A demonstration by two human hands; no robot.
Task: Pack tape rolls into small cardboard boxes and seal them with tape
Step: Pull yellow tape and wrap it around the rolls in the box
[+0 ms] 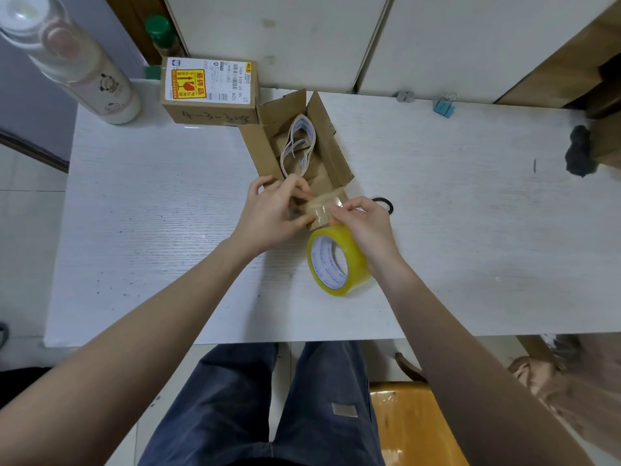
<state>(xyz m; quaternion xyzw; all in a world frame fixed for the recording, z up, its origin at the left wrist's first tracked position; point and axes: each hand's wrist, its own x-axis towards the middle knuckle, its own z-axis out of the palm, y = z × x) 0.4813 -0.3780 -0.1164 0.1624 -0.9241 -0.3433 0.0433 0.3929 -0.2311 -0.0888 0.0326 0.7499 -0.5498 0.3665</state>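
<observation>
Both hands point(274, 213) pinching small box point(319, 210).

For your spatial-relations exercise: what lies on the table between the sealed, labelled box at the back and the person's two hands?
In the head view, an open cardboard box lies between the labelled box and the left hand and right hand. It holds flattened tape cores.

I cannot see most of the small cardboard box point(321, 213): my left hand point(274, 215) covers its near-left side, and the fingers point(346, 206) of my right hand point(366, 230) hide its right end. Where the clear tape strip ends under those fingertips is unreadable (glare). The tape roll point(337, 260) is partly behind my right palm.
</observation>
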